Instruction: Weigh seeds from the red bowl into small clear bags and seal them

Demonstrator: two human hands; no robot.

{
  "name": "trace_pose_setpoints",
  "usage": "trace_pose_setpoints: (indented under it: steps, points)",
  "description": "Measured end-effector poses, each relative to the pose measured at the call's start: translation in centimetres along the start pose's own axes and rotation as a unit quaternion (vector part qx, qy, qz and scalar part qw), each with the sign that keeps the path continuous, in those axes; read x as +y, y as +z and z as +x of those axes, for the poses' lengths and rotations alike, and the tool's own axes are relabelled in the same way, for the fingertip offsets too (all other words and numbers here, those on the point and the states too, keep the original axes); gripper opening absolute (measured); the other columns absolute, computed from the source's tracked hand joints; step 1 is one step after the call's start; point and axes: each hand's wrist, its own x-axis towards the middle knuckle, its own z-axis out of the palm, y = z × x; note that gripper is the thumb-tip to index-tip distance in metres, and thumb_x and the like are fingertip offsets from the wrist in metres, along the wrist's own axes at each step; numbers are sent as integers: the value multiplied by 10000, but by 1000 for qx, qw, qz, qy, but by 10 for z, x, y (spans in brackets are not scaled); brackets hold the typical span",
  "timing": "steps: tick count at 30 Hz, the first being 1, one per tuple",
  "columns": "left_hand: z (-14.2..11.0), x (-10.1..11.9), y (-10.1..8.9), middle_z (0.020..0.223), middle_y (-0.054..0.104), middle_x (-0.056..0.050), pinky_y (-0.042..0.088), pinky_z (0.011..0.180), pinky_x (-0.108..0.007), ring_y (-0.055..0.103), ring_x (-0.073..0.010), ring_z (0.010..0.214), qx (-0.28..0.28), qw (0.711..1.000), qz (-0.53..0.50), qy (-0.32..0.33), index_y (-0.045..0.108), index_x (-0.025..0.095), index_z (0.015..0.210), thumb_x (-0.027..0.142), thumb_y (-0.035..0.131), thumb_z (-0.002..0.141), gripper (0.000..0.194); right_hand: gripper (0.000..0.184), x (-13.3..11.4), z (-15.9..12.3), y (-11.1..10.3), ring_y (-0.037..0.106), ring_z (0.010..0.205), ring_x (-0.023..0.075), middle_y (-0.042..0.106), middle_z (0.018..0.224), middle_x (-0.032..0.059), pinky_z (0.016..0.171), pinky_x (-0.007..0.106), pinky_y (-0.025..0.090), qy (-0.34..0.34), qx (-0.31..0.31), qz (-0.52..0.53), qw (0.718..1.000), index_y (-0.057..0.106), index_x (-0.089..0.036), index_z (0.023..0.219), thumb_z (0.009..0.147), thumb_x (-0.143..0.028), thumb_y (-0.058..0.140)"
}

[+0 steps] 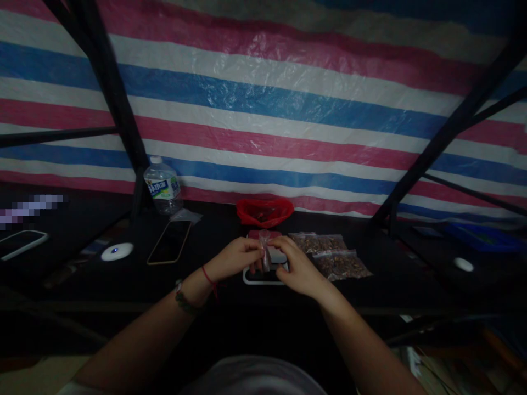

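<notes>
A small clear plastic bag (265,255), narrow and upright, is pinched between the thumb and fingers of my left hand (239,259). My right hand (300,269) comes in from the other side. Its fingertips touch the bag's upper edge, while the thumb stays apart from the forefinger. Beneath both hands lies a flat white-rimmed device (252,282), perhaps a small scale, mostly covered by them. Right beside my right hand are two clear zip bags, a rear one (319,242) and a front one (341,265), filled with small brown pieces.
Behind the hands sits an open red plastic bag (264,213) with dark contents. Leftward are a phone (169,242), a white round device (117,252) and a large clear bottle (162,186). Dark metal posts flank the black table (222,293); striped sheeting (263,109) hangs behind.
</notes>
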Motion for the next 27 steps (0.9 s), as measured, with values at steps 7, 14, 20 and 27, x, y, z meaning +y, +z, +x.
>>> trace_pose_setpoints:
  steps: [7, 14, 20, 27]
  points:
    - [0, -5, 13, 608, 626, -1, 445, 530, -194, 566, -98, 544, 0, 1000, -3, 10, 670, 133, 723, 309, 639, 754, 181, 198, -10, -1, 6, 489, 595, 115, 538, 628, -30, 560, 224, 368, 128, -44, 44, 990, 531, -180, 642, 750, -291, 655]
    - [-3, 0, 16, 559, 594, 4, 436, 518, -198, 556, -97, 509, -20, 1000, 6, 4, 619, 139, 673, 327, 588, 783, 221, 229, 8, -1, 0, 451, 535, 99, 534, 591, -25, 499, 206, 331, 131, -119, 181, 967, 603, -169, 654, 832, -306, 562]
    - [-1, -4, 22, 488, 556, 15, 350, 444, -183, 510, -94, 452, 30, 997, 70, -19, 598, 138, 604, 225, 537, 716, 154, 217, 13, 1, 3, 413, 492, 86, 443, 497, -43, 479, 195, 282, 126, -56, 93, 986, 514, -163, 523, 739, -142, 506]
    - [1, 1, 23, 413, 524, 20, 364, 427, -204, 483, -107, 394, 60, 993, 59, -89, 553, 147, 528, 220, 495, 662, 163, 195, 11, 4, -5, 429, 557, 101, 438, 565, -34, 537, 217, 313, 71, 79, -41, 994, 425, -181, 526, 674, -70, 487]
